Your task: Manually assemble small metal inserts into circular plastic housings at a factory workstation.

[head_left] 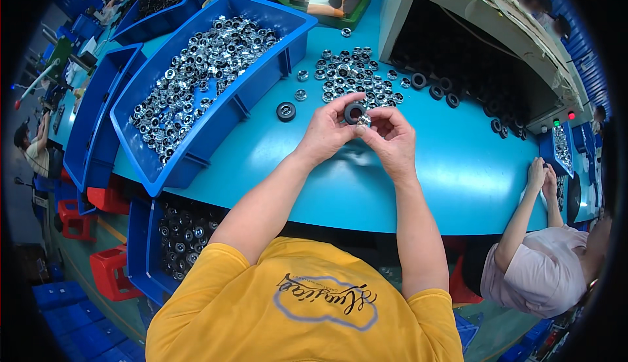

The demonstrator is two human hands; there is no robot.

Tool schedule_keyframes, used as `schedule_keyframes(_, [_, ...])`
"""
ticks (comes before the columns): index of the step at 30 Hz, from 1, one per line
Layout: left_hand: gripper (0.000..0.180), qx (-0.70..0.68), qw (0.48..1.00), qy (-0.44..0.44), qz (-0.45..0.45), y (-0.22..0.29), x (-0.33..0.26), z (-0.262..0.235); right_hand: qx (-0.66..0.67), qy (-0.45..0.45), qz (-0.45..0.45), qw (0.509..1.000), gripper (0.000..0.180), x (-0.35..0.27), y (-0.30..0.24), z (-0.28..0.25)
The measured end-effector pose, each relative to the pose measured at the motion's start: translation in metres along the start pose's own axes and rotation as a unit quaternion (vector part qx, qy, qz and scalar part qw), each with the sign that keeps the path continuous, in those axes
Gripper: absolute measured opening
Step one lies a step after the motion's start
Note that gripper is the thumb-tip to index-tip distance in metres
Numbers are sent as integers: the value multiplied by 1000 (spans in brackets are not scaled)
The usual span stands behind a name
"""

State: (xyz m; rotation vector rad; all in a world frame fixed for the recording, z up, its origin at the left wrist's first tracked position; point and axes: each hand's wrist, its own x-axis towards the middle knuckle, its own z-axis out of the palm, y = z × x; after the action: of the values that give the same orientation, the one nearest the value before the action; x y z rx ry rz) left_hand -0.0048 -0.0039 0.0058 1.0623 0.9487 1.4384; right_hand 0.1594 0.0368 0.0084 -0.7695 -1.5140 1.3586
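Observation:
Above the turquoise table, my left hand (324, 132) pinches a small black rubber tyre (348, 115) between thumb and fingers. Close against it, my right hand (395, 142) grips a shiny silver wheel hub (364, 120), partly covered by the fingertips. The hub touches or nearly touches the tyre; I cannot tell which. Just beyond my hands lies a spread of loose silver hubs (353, 68). A wheel with its tyre fitted (286, 111) rests on the table left of my left hand.
A large blue bin (255, 68) of silver hubs stands at the left. Loose black tyres (436, 92) lie before a pale machine housing (556, 68) at the right. Below the table's edge sits a blue crate (145, 247) of wheels. Another person's hands (541, 177) are at the far right.

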Motion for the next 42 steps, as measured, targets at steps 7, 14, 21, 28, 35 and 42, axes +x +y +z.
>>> schedule_keyframes(7, [41,-167,984,34,-46,-1,3,-1,111,73,22,991,31,2,-8,-4])
schedule_keyframes(14, [53,-372,920,3,-123,-8,7,-15,160,81,23,984,31,5,-3,-8])
schedule_keyframes(21, [61,-320,933,39,-161,-6,6,-16,154,78,31,985,31,6,-1,-7])
schedule_keyframes(28, [61,-299,938,18,-176,-4,4,-18,140,73,39,987,31,5,-3,-5])
schedule_keyframes(35, [60,-288,942,9,-175,0,3,-16,134,66,42,988,32,5,-2,-6])
schedule_keyframes(42, [60,-282,943,13,-175,2,2,-15,114,56,40,991,31,4,-3,-5])
